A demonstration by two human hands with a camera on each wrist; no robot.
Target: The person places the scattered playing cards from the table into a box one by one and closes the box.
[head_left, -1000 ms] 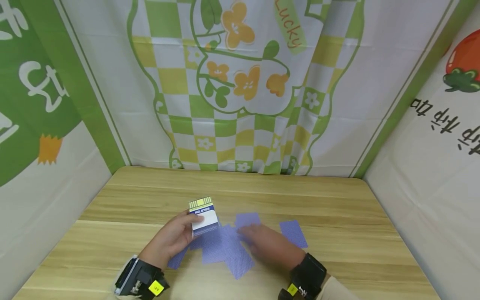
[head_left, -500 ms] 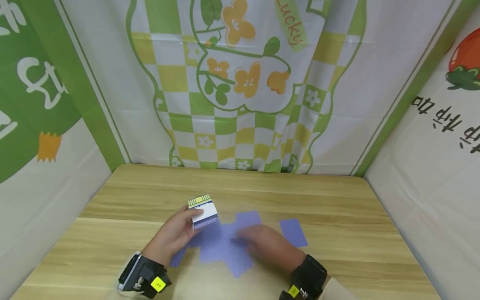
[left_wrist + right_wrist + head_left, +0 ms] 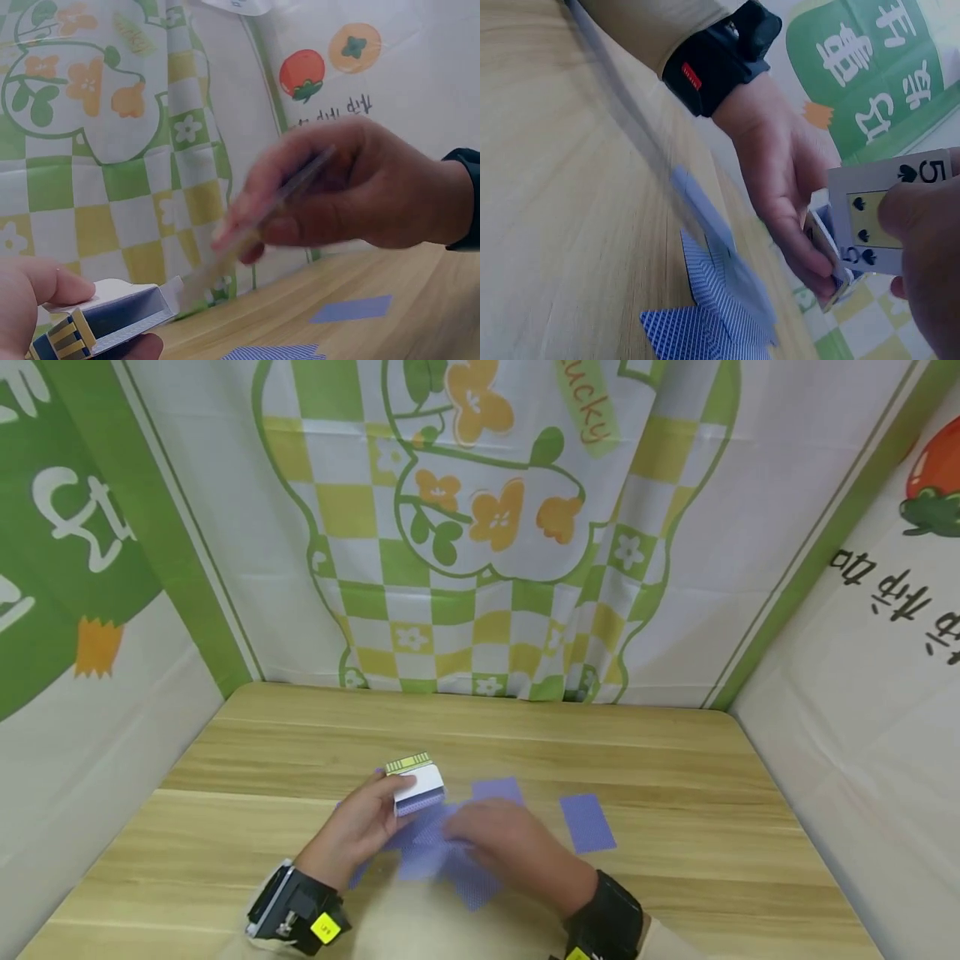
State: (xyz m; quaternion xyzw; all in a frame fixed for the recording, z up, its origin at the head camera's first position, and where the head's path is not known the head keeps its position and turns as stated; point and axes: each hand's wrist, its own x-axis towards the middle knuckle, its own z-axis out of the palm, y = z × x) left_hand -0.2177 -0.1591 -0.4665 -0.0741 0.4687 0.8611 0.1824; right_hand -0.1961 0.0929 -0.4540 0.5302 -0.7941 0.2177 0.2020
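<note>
My left hand [image 3: 360, 831] grips a small card box [image 3: 418, 789], white and dark blue with a yellow striped end. In the left wrist view, the open end of the box [image 3: 131, 322] faces my right hand [image 3: 360, 187]. Between thumb and fingers that hand [image 3: 513, 843] pinches a playing card [image 3: 866, 214], a five of spades, just off the box. The card is blurred in the left wrist view and hidden in the head view. Several blue-backed playing cards [image 3: 468, 877] overlap face down on the wooden table below both hands.
A single blue-backed card [image 3: 587, 823] lies apart to the right, and another card [image 3: 498, 790] lies just behind my right hand. The wooden table [image 3: 480, 727] meets a printed curtain [image 3: 450, 635] at its back edge, with printed panels on both sides.
My left hand has shifted slightly right with the card box, which now tilts more. My right hand has moved a little left, closer to the box. The card lying apart has stayed put.
</note>
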